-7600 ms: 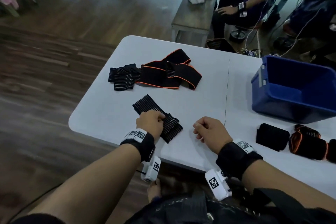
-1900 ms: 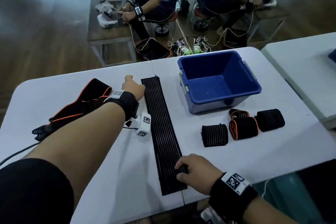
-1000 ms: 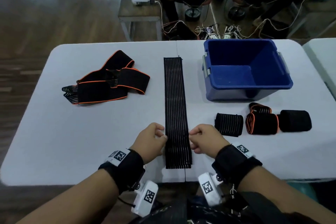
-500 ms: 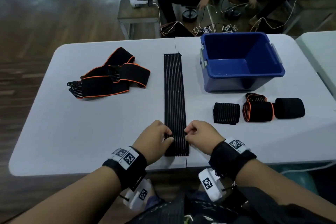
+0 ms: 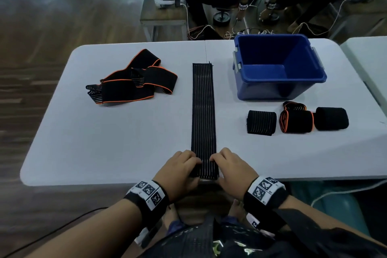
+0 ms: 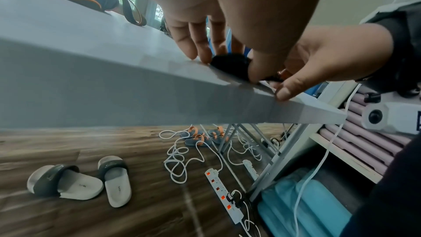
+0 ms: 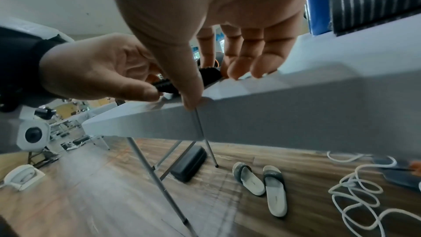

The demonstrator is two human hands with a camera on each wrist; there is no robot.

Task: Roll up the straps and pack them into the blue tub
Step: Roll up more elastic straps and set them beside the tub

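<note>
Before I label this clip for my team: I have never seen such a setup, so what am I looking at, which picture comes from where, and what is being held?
No machine here: a person works with two bare hands, wearing one camera on the head and one on each wrist. The wide picture from above is the head view; the two low, tilted ones look along each hand from the wrist.

On the white table a long striped strap lies stretched out flat. The left hand and right hand pinch its near end, where a small roll is starting. Further right stands the blue tub, which looks empty, with three rolled straps in front of it. A loose heap of orange-edged straps lies on the left.
</note>
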